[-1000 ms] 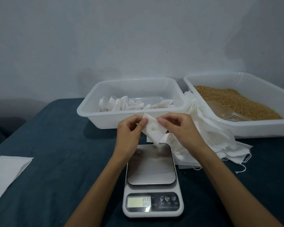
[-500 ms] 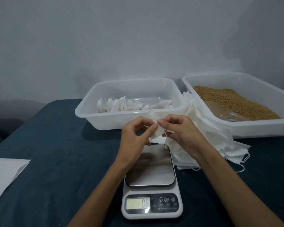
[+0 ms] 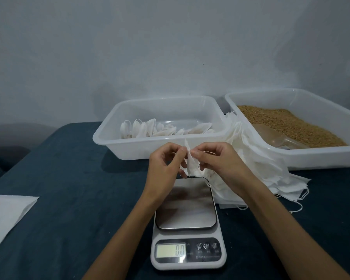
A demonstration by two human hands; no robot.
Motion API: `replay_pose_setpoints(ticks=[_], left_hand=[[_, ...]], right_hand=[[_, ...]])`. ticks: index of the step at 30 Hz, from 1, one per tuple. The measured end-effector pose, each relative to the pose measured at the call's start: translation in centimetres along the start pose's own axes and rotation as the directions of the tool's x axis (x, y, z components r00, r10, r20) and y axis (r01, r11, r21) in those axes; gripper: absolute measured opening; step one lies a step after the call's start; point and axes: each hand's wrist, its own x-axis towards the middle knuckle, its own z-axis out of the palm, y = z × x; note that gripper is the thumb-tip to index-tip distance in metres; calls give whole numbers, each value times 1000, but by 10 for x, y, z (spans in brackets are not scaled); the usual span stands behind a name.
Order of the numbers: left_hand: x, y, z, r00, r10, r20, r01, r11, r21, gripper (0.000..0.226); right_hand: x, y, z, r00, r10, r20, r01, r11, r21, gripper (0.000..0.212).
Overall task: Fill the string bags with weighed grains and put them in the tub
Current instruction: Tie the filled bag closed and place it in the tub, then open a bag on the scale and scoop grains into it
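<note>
Both hands pinch one small white string bag [image 3: 192,165] above the far edge of the kitchen scale [image 3: 186,221]. My left hand [image 3: 166,164] holds its left side and my right hand [image 3: 218,160] its right side. The scale's steel plate is bare and its display reads 0.0. Behind the hands stands a clear tub [image 3: 129,150] with several filled white bags in a row. A second tub [image 3: 319,156] at the right holds brown grains [image 3: 287,124] and a clear scoop [image 3: 275,136]. A pile of empty bags [image 3: 271,174] lies between the tubs.
A folded white sheet [image 3: 6,217] lies at the left edge of the dark blue cloth-covered table [image 3: 69,199]. A grey wall rises right behind the tubs. Loose strings of the bag pile trail onto the cloth at the right.
The bag was flat between my fingertips a second ago; now it is bunched and turned upright between both hands. The scale briefly showed a small reading, then returned to 0.0.
</note>
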Motion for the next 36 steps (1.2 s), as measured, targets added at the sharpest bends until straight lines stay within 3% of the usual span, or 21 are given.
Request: replay_pose_setpoints(ticks=[4, 13, 17, 20, 22, 25, 28, 36], left_hand=[[-2, 3, 2, 999, 20, 35, -18, 999, -45, 20], [-2, 1, -1, 999, 39, -12, -39, 998, 46, 3], [-3, 0, 2, 996, 18, -83, -9, 994, 108, 24], [-3, 0, 1, 989, 89, -118, -69, 984, 161, 27], [-3, 0, 0, 973, 205, -106, -167, 942, 291, 30], [-4, -3, 1, 916, 401, 17, -350, 777, 523, 29], [-4, -9, 0, 890, 453, 53, -394, 703, 592, 30], [-1, -6, -2, 928, 366, -73, -293, 835, 465, 32]], right_hand=[[-1, 0, 6, 998, -46, 40, 47, 998, -41, 8], [3, 3, 10, 971, -195, -135, 172, 971, -164, 8], [1, 4, 11, 947, -251, -202, 212, 957, -197, 8], [-1, 6, 14, 919, -312, -239, 235, 924, -303, 8], [-2, 6, 15, 906, -342, -249, 245, 904, -351, 9], [-3, 6, 17, 903, -361, -234, 251, 883, -396, 10], [-4, 5, 20, 897, -392, -203, 277, 858, -433, 11], [-5, 4, 24, 910, -388, -147, 305, 865, -397, 9]])
